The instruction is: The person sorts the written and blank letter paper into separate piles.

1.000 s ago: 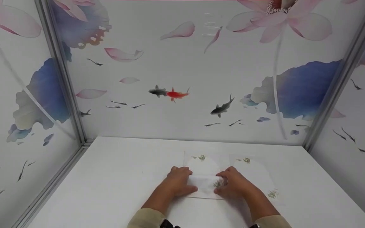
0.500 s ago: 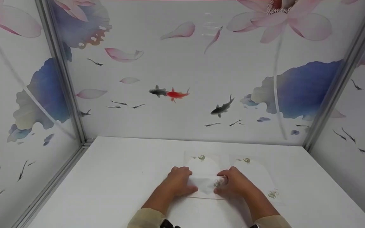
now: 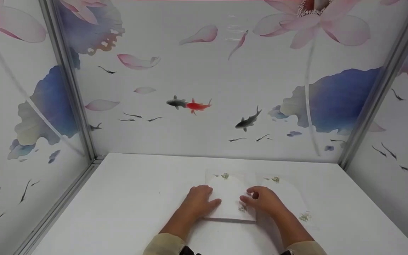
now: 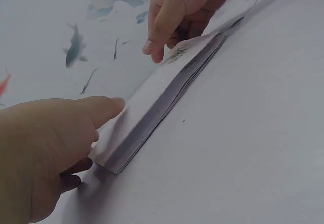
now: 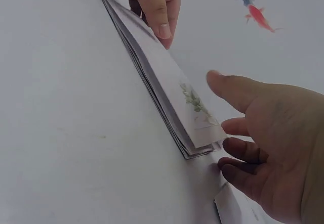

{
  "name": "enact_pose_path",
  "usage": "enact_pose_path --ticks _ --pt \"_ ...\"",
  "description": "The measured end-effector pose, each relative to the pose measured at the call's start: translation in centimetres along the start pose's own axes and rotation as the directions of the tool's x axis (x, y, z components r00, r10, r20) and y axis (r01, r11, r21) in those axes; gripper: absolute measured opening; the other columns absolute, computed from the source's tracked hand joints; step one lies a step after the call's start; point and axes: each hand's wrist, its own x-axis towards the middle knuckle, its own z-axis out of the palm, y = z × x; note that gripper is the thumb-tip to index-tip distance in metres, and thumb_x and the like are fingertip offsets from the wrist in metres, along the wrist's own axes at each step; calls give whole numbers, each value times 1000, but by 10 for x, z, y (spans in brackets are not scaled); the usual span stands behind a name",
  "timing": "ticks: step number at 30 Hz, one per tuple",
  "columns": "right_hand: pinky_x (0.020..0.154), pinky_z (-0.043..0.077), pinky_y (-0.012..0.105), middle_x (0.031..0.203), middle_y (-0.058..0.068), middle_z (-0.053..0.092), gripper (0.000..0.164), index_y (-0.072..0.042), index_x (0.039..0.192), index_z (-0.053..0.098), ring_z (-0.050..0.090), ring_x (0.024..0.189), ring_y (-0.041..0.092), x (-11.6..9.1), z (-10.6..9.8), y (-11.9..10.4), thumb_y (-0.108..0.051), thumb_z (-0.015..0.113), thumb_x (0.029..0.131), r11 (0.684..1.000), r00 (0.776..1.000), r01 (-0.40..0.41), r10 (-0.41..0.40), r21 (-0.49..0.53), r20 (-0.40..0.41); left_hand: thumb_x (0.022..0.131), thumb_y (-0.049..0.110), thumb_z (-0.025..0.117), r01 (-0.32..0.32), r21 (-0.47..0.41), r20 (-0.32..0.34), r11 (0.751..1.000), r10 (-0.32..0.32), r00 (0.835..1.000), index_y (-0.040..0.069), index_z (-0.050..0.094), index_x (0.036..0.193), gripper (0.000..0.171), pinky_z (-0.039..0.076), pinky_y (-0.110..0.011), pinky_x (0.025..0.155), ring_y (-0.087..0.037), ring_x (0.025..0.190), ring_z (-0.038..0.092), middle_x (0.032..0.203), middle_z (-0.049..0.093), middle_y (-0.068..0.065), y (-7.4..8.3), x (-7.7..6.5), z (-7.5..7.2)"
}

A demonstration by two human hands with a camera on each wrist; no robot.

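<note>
Between my hands on the white table lies a stack of white paper sheets with small green plant prints at its corners. In the right wrist view the top sheet stands slightly apart from the layers below along the near edge. My left hand is at the stack's left side, thumb extended over the top sheet and fingers beside the edge. At the right side, my right hand has its thumb raised off the paper, its fingertips close to the stack's edge and loosely bent.
Another pale sheet with plant prints lies just right of the stack, partly behind my right hand and forearm. White walls printed with lotus flowers and fish enclose the table at the back and sides.
The folded-looking front part of the paper now lies flat, and the stack's near edge shows thicker. Both thumbs have shifted away from me; the right thumb has come off the paper.
</note>
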Motion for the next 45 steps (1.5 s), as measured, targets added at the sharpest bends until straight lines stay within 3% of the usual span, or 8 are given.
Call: enact_pose_path --ticks 5,9,12,16,28,32,39,45 --pt "101 59 49 125 13 73 52 -7 138 70 67 112 26 -4 0 0 -39 77 99 992 996 -57 65 110 -63 102 26 71 126 -186 -95 974 -146 985 3 64 144 49 43 -55 125 -38 148 55 149 65 -17 5 1 0" --pt "94 62 42 128 18 72 47 -2 139 68 69 111 26 -6 0 1 -28 74 100 961 990 -99 121 258 -69 102 19 68 254 -350 -90 902 -302 949 6 64 145 45 44 -55 124 -39 150 53 149 65 -16 8 3 -1" --pt "84 62 34 126 18 72 44 0 138 68 71 103 23 -6 1 2 -23 73 100 923 984 -150 175 356 -41 100 14 68 309 -423 -74 852 -372 925 5 64 144 45 47 -53 121 -38 146 56 145 67 -15 7 5 -1" --pt "82 60 31 124 18 73 39 -1 133 71 71 100 22 -5 1 3 -18 74 98 894 977 -200 215 400 7 96 7 68 313 -448 -73 837 -383 921 1 65 142 46 51 -52 118 -36 139 61 137 70 -15 3 6 -2" --pt "89 60 34 127 19 72 35 -2 130 72 71 105 24 -4 1 1 -13 74 97 880 967 -245 253 407 35 96 8 71 298 -440 -91 847 -372 924 3 69 138 42 54 -50 114 -32 131 66 128 74 -11 0 5 0" --pt "92 60 36 129 19 72 36 -2 131 73 71 107 23 -4 1 1 -13 74 97 887 972 -223 233 403 25 96 8 71 291 -459 -93 839 -371 924 4 69 138 42 54 -50 113 -31 131 66 130 73 -11 0 6 0" --pt "89 62 32 130 20 72 37 0 134 71 71 102 21 -9 1 0 -9 71 99 863 983 -162 184 478 1 96 7 69 298 -512 -91 806 -395 914 5 67 139 43 56 -47 110 -27 124 68 126 73 -9 5 5 -2" --pt "94 63 35 132 20 71 37 0 137 69 72 107 22 -8 -4 1 -9 68 101 858 982 -161 188 487 -5 98 7 65 272 -524 -105 807 -378 920 5 68 139 41 56 -47 111 -28 126 68 128 73 -10 8 6 -3"
